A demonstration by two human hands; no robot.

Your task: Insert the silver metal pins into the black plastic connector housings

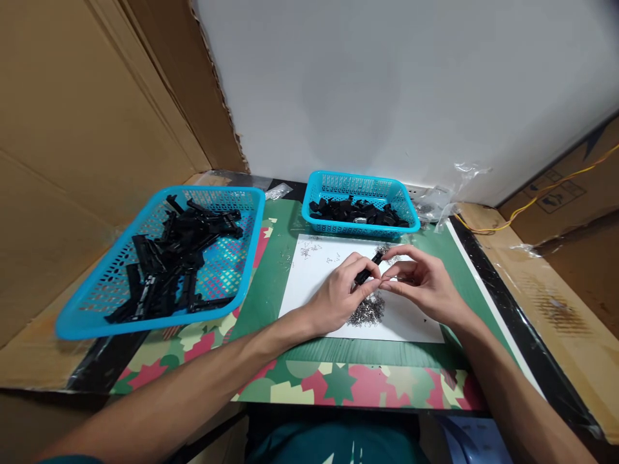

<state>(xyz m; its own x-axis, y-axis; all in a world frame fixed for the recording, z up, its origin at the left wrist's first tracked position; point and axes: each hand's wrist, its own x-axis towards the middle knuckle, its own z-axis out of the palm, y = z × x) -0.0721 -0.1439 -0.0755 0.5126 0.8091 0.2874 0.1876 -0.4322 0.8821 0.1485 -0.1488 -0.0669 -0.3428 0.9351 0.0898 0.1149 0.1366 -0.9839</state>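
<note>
My left hand is closed around a small black plastic part, held tilted above a white sheet. Close against it, my right hand has its thumb and index finger pinched at the part's near end. Whatever sits in that pinch is too small to make out. Below the hands lies a pile of tiny metal pieces, perhaps springs or pins. A second heap of metal bits shows behind the fingers, partly hidden. A few loose bits lie at the sheet's upper left.
A large blue basket of long black plastic parts stands at the left. Behind the sheet is a smaller blue basket with small black pieces. Cardboard and a yellow cable border the right side.
</note>
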